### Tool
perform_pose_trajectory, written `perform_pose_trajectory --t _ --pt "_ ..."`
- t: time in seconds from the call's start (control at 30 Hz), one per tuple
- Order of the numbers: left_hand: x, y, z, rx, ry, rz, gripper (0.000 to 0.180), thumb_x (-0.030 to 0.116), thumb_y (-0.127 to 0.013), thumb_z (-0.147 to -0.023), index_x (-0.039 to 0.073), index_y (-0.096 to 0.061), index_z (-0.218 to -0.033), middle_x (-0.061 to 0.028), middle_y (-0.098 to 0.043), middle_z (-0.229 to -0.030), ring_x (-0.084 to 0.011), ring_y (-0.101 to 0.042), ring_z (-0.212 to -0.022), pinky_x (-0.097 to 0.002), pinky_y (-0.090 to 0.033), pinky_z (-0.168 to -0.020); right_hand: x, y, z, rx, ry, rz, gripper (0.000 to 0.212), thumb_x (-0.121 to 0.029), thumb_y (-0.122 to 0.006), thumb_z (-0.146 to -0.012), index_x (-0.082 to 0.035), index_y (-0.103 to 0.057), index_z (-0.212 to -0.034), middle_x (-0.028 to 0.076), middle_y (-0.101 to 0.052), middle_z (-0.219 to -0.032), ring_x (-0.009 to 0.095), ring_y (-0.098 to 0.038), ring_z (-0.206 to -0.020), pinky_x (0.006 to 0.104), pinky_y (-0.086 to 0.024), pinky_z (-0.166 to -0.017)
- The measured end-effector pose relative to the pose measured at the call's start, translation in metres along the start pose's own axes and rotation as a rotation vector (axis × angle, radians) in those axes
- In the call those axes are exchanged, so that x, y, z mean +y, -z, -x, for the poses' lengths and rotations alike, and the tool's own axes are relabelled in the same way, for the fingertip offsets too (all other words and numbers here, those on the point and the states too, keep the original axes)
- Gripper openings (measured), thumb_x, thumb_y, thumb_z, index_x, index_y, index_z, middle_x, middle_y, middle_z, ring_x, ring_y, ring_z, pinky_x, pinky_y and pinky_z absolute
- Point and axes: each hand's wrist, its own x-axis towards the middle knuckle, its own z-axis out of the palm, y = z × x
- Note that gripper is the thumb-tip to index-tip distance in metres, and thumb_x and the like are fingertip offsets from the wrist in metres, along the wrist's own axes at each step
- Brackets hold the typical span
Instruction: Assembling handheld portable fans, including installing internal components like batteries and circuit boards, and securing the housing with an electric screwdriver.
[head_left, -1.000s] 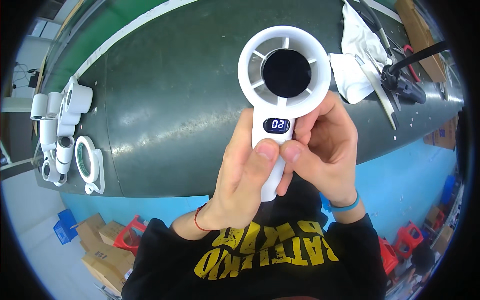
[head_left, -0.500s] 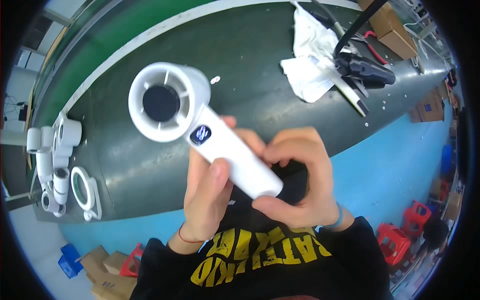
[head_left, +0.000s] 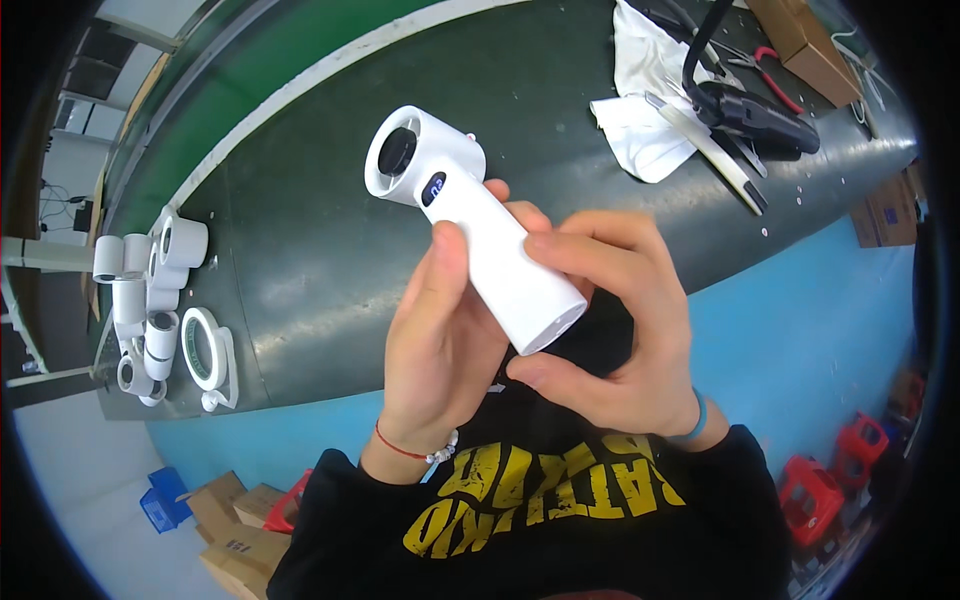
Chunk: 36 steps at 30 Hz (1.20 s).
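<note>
Between the two hands, held above the near edge of the counter (head_left: pixel 310 290), was a white handheld fan (head_left: pixel 500 245), tilted with its round head beyond the left thumb and its base toward the right hand (head_left: pixel 635 335). The left hand (head_left: pixel 435 340) was grasping the handle, thumb on the front, other fingers mostly hidden behind it. The right hand was curled beside the base, a fingertip on the handle and the thumb just beside the end; whether it gripped could not be told. A lit display (head_left: pixel 433 189) showed above the left thumb.

Well to the left of the left hand clustered white cylindrical pieces (head_left: pixel 128 300), with a white ring (head_left: pixel 206 383) nearer. Beyond the right hand lay a white cloth (head_left: pixel 635 130), partly covered by a white-handled tool (head_left: pixel 710 150) and a black device (head_left: pixel 755 118). Farther past them were red-handled pliers (head_left: pixel 778 82) and a cardboard box (head_left: pixel 800 50). Low on the right hand's outer side stood red stools (head_left: pixel 810 495).
</note>
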Motion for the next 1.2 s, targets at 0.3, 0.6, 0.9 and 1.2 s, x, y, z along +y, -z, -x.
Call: perform_pose_trajectory --t 0.3,0.6,0.9,1.2 --pt "-0.006 -0.012 0.005 -0.009 -0.037 -0.598 0.048 0.014 -0.05 -0.1 0.002 -0.031 -0.143 -0.0099 -0.052 -0.123 -0.0128 -0.055 -0.096 -0.0301 -0.049 -0.08 -0.004 0.008 0.008 -0.088 -0.517 -0.554 0.066 -0.021 -0.066 -0.089 -0.001 -0.03 -0.14 0.011 -0.053 -0.113 0.017 -0.056 -0.096 0.0309 -0.046 -0.082" --pt "0.005 0.001 0.007 -0.089 -0.048 -0.907 0.067 0.01 -0.057 -0.094 0.001 -0.022 -0.151 -0.016 -0.047 -0.139 -0.0212 -0.055 -0.114 -0.0332 -0.042 -0.097 0.001 0.016 -0.004 -0.094 -0.804 -1.037 0.033 -0.029 -0.044 -0.103 -0.001 -0.047 -0.12 0.003 -0.05 -0.066 0.009 -0.051 -0.051 0.0202 -0.039 -0.047" --pt "0.017 0.011 0.011 0.019 -0.151 -1.053 0.031 0.001 -0.056 -0.091 0.0 -0.058 -0.122 -0.0104 -0.064 -0.113 -0.0168 -0.062 -0.098 -0.0282 -0.047 -0.084 -0.028 0.057 0.001 0.158 -0.067 -0.847 0.036 -0.051 -0.057 -0.094 -0.016 -0.052 -0.089 -0.001 -0.053 -0.055 0.009 -0.048 -0.044 0.0228 -0.037 -0.055" --pt "0.017 0.018 0.021 -0.04 -0.208 -1.07 0.02 -0.001 -0.061 -0.088 0.001 -0.065 -0.108 -0.0078 -0.067 -0.095 -0.0097 -0.059 -0.072 -0.0238 -0.045 -0.061 -0.029 0.015 -0.03 0.621 -0.328 -0.705 0.05 -0.046 -0.037 -0.101 -0.002 -0.05 -0.08 0.006 -0.055 -0.057 0.017 -0.05 -0.039 0.0283 -0.04 -0.035"
